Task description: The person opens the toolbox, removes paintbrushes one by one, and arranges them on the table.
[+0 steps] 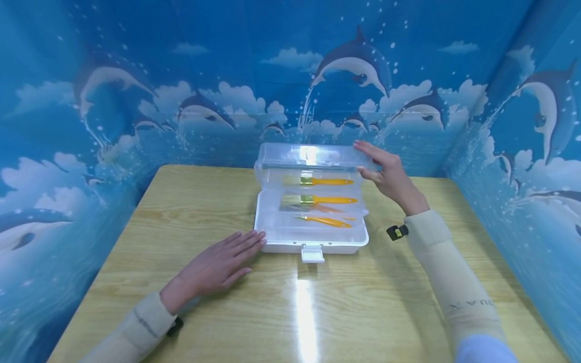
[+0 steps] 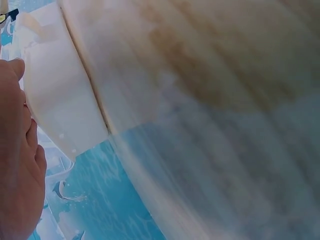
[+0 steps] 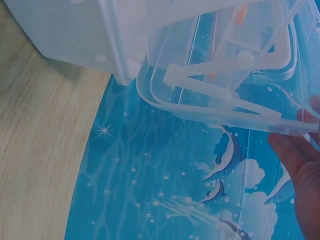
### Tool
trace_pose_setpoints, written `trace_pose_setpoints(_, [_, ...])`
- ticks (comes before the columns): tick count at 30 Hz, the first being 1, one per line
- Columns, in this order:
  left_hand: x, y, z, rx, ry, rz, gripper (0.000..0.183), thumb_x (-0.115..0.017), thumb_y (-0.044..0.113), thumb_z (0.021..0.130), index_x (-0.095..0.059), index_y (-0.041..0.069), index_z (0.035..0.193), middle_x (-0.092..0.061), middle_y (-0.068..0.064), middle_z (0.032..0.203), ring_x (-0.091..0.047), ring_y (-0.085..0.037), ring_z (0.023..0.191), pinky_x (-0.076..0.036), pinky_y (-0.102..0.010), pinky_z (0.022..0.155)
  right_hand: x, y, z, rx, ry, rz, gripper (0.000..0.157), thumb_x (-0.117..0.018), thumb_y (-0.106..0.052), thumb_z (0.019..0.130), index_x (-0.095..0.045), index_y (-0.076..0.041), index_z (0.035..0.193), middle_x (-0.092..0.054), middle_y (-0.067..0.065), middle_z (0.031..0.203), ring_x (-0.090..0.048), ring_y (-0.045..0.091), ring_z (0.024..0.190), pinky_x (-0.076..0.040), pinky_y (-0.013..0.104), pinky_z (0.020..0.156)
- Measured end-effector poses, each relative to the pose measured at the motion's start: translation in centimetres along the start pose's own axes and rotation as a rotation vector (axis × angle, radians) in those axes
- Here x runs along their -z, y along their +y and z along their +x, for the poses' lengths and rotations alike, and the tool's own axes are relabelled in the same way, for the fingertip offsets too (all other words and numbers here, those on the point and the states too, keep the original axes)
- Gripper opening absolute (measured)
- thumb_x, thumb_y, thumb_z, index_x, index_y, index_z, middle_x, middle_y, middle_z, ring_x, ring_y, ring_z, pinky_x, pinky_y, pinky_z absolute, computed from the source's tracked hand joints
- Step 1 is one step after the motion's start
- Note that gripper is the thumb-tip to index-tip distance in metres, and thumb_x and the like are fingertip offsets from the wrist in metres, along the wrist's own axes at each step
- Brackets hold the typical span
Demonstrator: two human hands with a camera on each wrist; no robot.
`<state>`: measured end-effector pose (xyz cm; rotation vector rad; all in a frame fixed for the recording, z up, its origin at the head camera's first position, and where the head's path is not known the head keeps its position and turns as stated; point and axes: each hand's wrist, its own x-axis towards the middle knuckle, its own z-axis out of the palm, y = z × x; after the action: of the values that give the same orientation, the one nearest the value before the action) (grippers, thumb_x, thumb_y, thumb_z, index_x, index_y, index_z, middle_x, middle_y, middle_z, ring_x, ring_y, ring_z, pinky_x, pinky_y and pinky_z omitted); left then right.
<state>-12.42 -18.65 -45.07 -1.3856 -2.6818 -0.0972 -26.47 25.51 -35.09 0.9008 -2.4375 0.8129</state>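
A white plastic storage box (image 1: pixel 283 248) stands on the table, its clear lid (image 1: pixel 281 153) raised at the back. Clear tiered trays inside hold a paintbrush with an orange handle (image 1: pixel 333 181), a second flat brush (image 1: pixel 336 200) and a thinner brush (image 1: pixel 329 222). My right hand (image 1: pixel 386 174) pinches the lid's right end between thumb and fingers; the right wrist view shows the fingertips (image 3: pixel 280 145) at the clear rim. With fingers straight, my left hand (image 1: pixel 220 262) rests against the box's front left corner. A white latch (image 1: pixel 312 254) hangs down at the front.
The wooden table (image 1: pixel 181 201) carries the box near its back edge. A blue dolphin-print curtain (image 1: pixel 272 75) surrounds the table at the back and sides. Folding tray arms (image 3: pixel 220 92) show at the box's side in the right wrist view.
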Motion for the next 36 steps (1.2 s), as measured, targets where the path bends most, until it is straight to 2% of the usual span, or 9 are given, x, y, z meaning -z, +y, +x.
trace_pose_setpoints(6, [0.0,0.0,-0.1,-0.003,-0.003,0.007,0.064,-0.047,0.037,0.108,-0.025,0.01,0.162,-0.019,-0.004,0.17,-0.021,-0.021,0.156,-0.02,-0.042,0.128,-0.2,0.3,0.3,-0.004,0.022,0.013,0.055,-0.071,-0.007,0.095,-0.053,-0.004,0.147,-0.048,0.014,0.155,-0.048,0.039,0.14,-0.052,0.059,0.102])
trace_pose_setpoints(9, [-0.1,0.0,-0.1,-0.005,0.001,0.003,0.064,-0.046,0.036,0.108,-0.025,0.01,0.162,-0.019,-0.004,0.17,-0.022,-0.021,0.156,-0.021,-0.042,0.128,-0.4,0.6,0.5,-0.011,0.041,0.019,0.052,-0.069,-0.012,0.097,-0.054,-0.004,0.146,-0.049,0.014,0.155,-0.051,0.039,0.138,-0.058,0.039,0.093])
trace_pose_setpoints(12, [-0.2,0.0,-0.1,-0.007,0.007,0.002,0.064,-0.046,0.037,0.108,-0.025,0.01,0.162,-0.019,-0.003,0.17,-0.022,-0.021,0.156,-0.02,-0.042,0.128,-0.6,1.0,0.7,-0.014,0.07,0.034,0.049,-0.066,-0.02,0.1,-0.055,-0.002,0.145,-0.051,0.015,0.153,-0.052,0.039,0.137,-0.048,0.018,0.08])
trace_pose_setpoints(17, [-0.3,-0.1,-0.2,-0.012,0.017,0.003,0.063,-0.045,0.037,0.108,-0.024,0.01,0.162,-0.018,-0.003,0.17,-0.021,-0.02,0.156,-0.02,-0.042,0.128,-1.0,1.4,0.8,-0.029,0.118,0.101,0.05,-0.064,-0.025,0.101,-0.056,0.0,0.143,-0.051,0.02,0.151,-0.052,0.04,0.136,-0.036,0.011,0.063])
trace_pose_setpoints(20, [-0.3,-0.1,-0.2,-0.014,0.025,0.005,0.063,-0.045,0.037,0.108,-0.025,0.01,0.162,-0.019,-0.003,0.17,-0.022,-0.021,0.156,-0.02,-0.043,0.128,-1.1,1.5,0.8,-0.078,0.125,0.144,0.049,-0.065,-0.022,0.101,-0.055,-0.003,0.145,-0.051,0.02,0.151,-0.053,0.041,0.135,-0.04,0.005,0.061])
trace_pose_setpoints(23, [-0.3,-0.1,-0.3,-0.013,0.03,0.005,0.063,-0.046,0.037,0.108,-0.026,0.01,0.161,-0.021,-0.003,0.17,-0.023,-0.021,0.155,-0.021,-0.043,0.128,-1.3,1.5,0.9,-0.138,0.117,0.157,0.049,-0.063,-0.022,0.101,-0.054,-0.007,0.147,-0.052,0.019,0.151,-0.054,0.04,0.135,-0.041,0.009,0.056])
trace_pose_setpoints(27, [-0.2,0.0,-0.3,-0.003,0.017,-0.007,0.063,-0.047,0.036,0.108,-0.026,0.011,0.162,-0.02,-0.003,0.17,-0.023,-0.02,0.155,-0.02,-0.043,0.128,-1.4,1.4,1.2,-0.213,0.089,0.145,0.05,-0.057,-0.031,0.105,-0.05,-0.015,0.151,-0.05,0.012,0.154,-0.049,0.034,0.14,-0.059,0.032,0.088])
trace_pose_setpoints(30, [-0.1,0.1,-0.3,0.013,-0.007,-0.031,0.063,-0.046,0.036,0.108,-0.024,0.012,0.162,-0.018,-0.001,0.17,-0.021,-0.02,0.156,-0.019,-0.043,0.129,-1.6,1.6,1.5,-0.243,0.076,0.16,0.053,-0.053,-0.037,0.106,-0.048,-0.014,0.153,-0.048,0.011,0.156,-0.044,0.033,0.144,-0.043,0.057,0.115])
trace_pose_setpoints(36, [0.0,0.1,-0.2,0.038,-0.042,-0.06,0.063,-0.043,0.039,0.109,-0.021,0.014,0.163,-0.015,0.0,0.171,-0.019,-0.019,0.156,-0.018,-0.044,0.129,-2.0,2.6,1.9,-0.236,0.087,0.179,0.049,-0.046,-0.034,0.109,-0.046,-0.012,0.153,-0.047,0.012,0.157,-0.049,0.035,0.14,-0.045,0.058,0.111])
